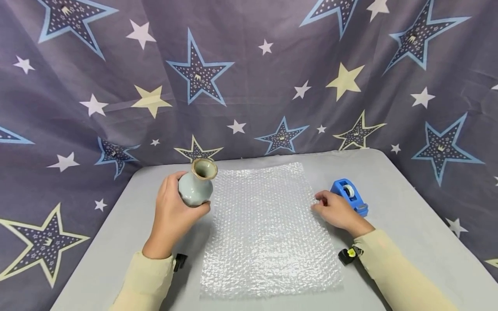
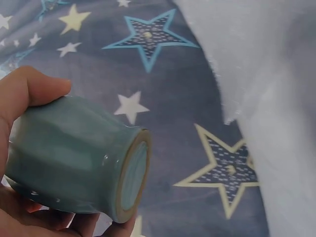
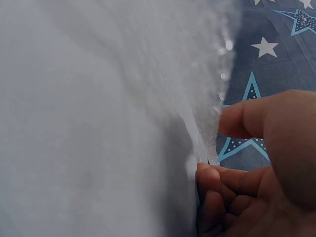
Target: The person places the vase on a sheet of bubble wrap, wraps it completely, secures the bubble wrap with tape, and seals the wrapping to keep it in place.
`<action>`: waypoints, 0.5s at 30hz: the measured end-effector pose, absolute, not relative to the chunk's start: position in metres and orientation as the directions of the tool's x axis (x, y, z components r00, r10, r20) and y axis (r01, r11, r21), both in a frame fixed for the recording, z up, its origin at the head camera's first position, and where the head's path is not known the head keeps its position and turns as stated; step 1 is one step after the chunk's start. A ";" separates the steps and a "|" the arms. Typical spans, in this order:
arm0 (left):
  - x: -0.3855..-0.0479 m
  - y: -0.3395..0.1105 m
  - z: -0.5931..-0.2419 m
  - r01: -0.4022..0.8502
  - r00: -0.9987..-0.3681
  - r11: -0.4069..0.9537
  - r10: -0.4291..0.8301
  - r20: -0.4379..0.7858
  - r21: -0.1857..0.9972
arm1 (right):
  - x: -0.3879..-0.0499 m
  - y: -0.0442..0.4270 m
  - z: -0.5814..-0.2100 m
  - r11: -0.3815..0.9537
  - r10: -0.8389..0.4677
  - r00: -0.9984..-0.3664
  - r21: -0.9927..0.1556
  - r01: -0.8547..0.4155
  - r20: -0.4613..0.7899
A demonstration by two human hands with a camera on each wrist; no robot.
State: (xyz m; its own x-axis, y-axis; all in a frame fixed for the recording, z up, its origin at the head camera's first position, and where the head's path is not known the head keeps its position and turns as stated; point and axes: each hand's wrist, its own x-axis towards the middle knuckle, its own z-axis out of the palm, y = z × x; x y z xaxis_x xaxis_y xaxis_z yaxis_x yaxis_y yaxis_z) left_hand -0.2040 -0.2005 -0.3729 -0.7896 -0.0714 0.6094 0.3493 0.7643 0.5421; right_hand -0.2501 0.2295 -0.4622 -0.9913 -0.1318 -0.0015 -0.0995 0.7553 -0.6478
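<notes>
My left hand (image 1: 173, 209) grips a small pale green-blue ceramic vase (image 1: 194, 190) round its rounded body, holding it up over the left side of the table. The flared brown-edged mouth is toward the head camera. In the left wrist view, the vase's base ring (image 2: 134, 175) faces away from the palm. A sheet of clear bubble wrap (image 1: 264, 229) lies flat in the middle. At its right edge is my right hand (image 1: 336, 210), fingers loosely bent and thumb apart from them. The right wrist view shows the thumb (image 3: 242, 121) near the wrap's edge; whether it touches is unclear.
A blue tape dispenser (image 1: 346, 190) with a roll of tape stands just beyond the right hand. The grey-white table (image 1: 404, 216) ends against a dark star-patterned cloth (image 1: 249, 77) at the back and sides.
</notes>
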 end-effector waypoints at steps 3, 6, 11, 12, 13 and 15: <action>-0.206 -0.194 -0.365 0.389 -0.768 0.756 -0.049 0.638 0.526 | -0.250 0.230 -0.463 0.756 -0.128 -0.992 -0.648 -0.096 -0.002; -0.208 -0.187 -0.359 0.408 -0.752 0.756 -0.040 0.658 0.512 | -0.249 0.230 -0.463 0.756 -0.131 -0.991 -0.646 -0.104 0.006; -0.205 -0.179 -0.350 0.426 -0.747 0.758 -0.013 0.665 0.493 | -0.250 0.229 -0.462 0.751 -0.142 -0.990 -0.649 -0.119 0.017; -0.204 -0.177 -0.349 0.433 -0.748 0.757 -0.003 0.664 0.490 | -0.250 0.229 -0.462 0.752 -0.143 -0.990 -0.649 -0.119 0.017; -0.203 -0.176 -0.348 0.439 -0.749 0.755 0.008 0.663 0.487 | -0.250 0.229 -0.462 0.752 -0.143 -0.990 -0.649 -0.118 0.015; -0.201 -0.171 -0.348 0.449 -0.749 0.755 0.027 0.662 0.478 | -0.250 0.230 -0.461 0.754 -0.139 -0.990 -0.646 -0.116 0.015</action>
State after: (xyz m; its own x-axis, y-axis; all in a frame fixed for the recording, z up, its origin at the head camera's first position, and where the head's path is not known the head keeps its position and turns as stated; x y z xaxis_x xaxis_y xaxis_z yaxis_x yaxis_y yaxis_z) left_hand -0.2013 -0.1714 -0.3482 -0.7493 0.0270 0.6616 0.4489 0.7553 0.4775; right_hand -0.2498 0.2302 -0.4613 -0.9901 -0.1394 0.0150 -0.1160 0.7545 -0.6460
